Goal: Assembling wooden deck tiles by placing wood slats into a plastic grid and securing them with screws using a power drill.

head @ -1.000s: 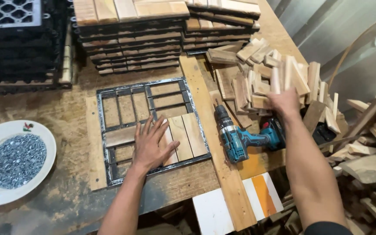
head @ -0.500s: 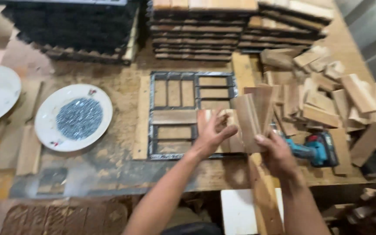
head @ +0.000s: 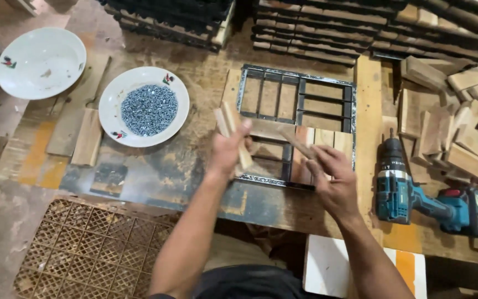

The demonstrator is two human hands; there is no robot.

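Gripping a bundle of slats (head: 230,133) in curled fingers, the left hand (head: 229,152) keeps stock ready beside the right hand (head: 330,177), whose fingertips pinch one slat (head: 299,145) tilted above the frame (head: 297,130) beneath them.

Even, diffuse daylight, moderately bright; shadows are soft and short. Mild glare on the empty white bowl (head: 41,62) and the worktop (head: 156,171) sheen. Motion blur smears both hands and the held wood strips (head: 233,135); wide-angle bending at edges.
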